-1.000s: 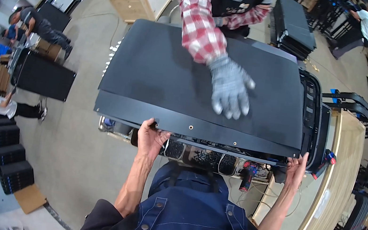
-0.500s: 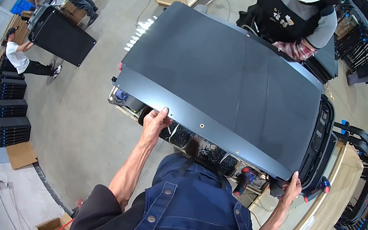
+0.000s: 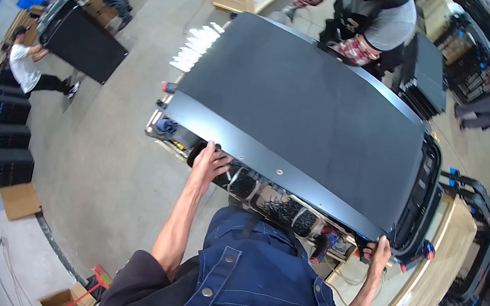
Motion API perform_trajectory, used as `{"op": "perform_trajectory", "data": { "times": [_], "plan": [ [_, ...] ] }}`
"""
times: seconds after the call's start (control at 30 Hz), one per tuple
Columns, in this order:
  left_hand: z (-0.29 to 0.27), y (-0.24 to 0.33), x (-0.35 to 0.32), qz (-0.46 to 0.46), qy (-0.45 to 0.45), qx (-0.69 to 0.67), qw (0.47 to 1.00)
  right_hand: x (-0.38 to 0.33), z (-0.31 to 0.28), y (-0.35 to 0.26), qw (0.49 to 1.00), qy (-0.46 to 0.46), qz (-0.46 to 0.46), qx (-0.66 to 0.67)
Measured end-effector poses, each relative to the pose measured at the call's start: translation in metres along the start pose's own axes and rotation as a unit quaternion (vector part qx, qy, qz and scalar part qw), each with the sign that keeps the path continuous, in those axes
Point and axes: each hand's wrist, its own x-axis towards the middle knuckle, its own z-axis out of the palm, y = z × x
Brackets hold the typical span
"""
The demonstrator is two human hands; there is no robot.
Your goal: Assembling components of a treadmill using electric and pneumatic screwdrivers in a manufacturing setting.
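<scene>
A large treadmill deck (image 3: 309, 105), with a black belt and glossy dark side rails, lies in front of me over a workbench. My left hand (image 3: 211, 162) holds the near rail (image 3: 244, 157) left of its middle, with some fingers under the edge. At the near right corner my right hand (image 3: 378, 254) grips the same rail, its fingers partly hidden below. A black frame (image 3: 426, 193) closes off the deck's right end. Across from me, a co-worker's hand and checked sleeve (image 3: 357, 49) are at the far rail.
Below the near rail, the bench holds bins of dark screws (image 3: 290, 213) and a red-and-black power drill (image 3: 324, 241). White strips (image 3: 196, 47) stick out past the deck's left end. A wooden crate (image 3: 429, 275) stands close on my right. Stacked black panels (image 3: 424, 78) stand beyond the deck.
The deck sits slightly farther right in view, and the creases across its belt no longer show. My hands stay at the near rail. The co-worker has shifted left and leans closer to the far rail.
</scene>
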Motion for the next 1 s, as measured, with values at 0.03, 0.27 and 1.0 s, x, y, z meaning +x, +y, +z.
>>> {"op": "perform_trajectory", "data": {
  "times": [0.03, 0.27, 1.0],
  "plan": [
    [-0.004, 0.000, 0.014, -0.018, -0.009, -0.104, 0.994, 0.002, 0.003, 0.003, 0.999, 0.007, 0.022, 0.047],
    [-0.004, 0.005, 0.036, -0.002, -0.017, 0.029, 0.999, 0.016, -0.012, 0.045, 0.992, 0.009, -0.023, 0.120],
    [-0.120, 0.180, 0.127, 0.500, -0.007, 0.722, 0.478, 0.027, 0.035, 0.004, 0.971, 0.099, -0.212, -0.038]
  ]
}}
